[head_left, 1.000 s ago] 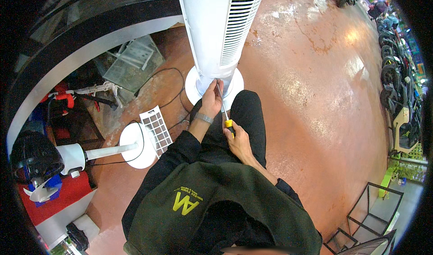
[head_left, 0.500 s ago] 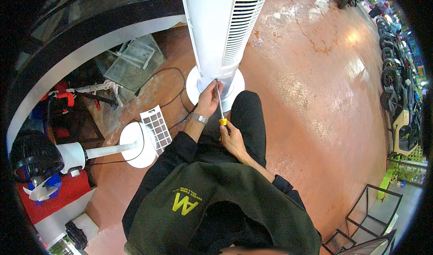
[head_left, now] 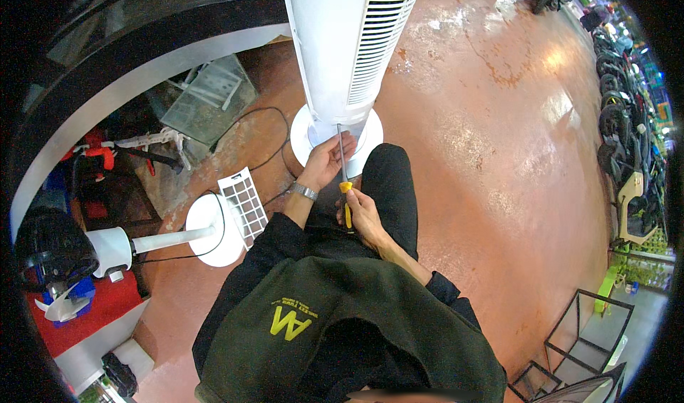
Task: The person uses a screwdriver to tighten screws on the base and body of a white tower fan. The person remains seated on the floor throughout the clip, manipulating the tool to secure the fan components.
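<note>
A yellow-handled screwdriver (head_left: pixel 347 207) is in my right hand (head_left: pixel 366 216), its handle gripped between bent fingers and thumb. Its long metal shaft points away from me, the tip close to the lower end of a white tower fan (head_left: pixel 329 68). My left hand (head_left: pixel 325 162), with a metal watch at the wrist, is half curled beside the fan's round base (head_left: pixel 303 134). The shaft passes across its fingers, which look loosely cupped behind it. I cannot make out a screw at the tip.
To the left, a white grid panel (head_left: pixel 246 202) lies beside the round base of a pedestal fan (head_left: pixel 206 241) with its head toward the red-topped surface (head_left: pixel 114 300). A dark cord (head_left: pixel 276 110) crosses the floor. Motorbikes (head_left: pixel 616 118) line the far right; black metal frames (head_left: pixel 591 332) stand near right.
The screwdriver and my right hand have shifted slightly, showing more of the yellow handle. My left hand has drawn back a little from the fan's lower end, its fingers loosening.
</note>
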The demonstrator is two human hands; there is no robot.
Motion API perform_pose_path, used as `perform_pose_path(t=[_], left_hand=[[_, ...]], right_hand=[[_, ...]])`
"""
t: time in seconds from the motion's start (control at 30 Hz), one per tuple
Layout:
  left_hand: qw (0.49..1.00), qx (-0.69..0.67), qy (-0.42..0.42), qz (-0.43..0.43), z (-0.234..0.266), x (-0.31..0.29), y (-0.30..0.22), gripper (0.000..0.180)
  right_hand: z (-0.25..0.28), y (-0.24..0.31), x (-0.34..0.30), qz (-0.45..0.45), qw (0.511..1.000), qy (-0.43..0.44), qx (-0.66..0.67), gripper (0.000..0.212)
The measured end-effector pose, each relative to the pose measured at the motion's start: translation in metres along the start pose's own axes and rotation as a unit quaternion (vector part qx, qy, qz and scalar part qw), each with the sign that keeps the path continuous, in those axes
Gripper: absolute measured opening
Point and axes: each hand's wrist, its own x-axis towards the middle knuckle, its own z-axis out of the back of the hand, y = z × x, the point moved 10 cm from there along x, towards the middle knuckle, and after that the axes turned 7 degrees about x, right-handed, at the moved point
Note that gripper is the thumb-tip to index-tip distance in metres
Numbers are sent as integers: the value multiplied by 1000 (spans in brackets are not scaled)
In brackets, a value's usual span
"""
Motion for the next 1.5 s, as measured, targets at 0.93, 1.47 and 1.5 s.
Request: perform_pose_path(t=[0.93,1.47,1.5], left_hand=[[986,168,13,11,-7,-9,-12,24],[973,207,-95,-49,3,-11,-16,23],[973,203,-95,-53,3,-10,-15,24]], right_hand=[[-26,-6,-13,-119,922,80,361,27],[-4,4,6,-19,995,-84,-45,37],[7,7,10,48,979,-121,-157,38]])
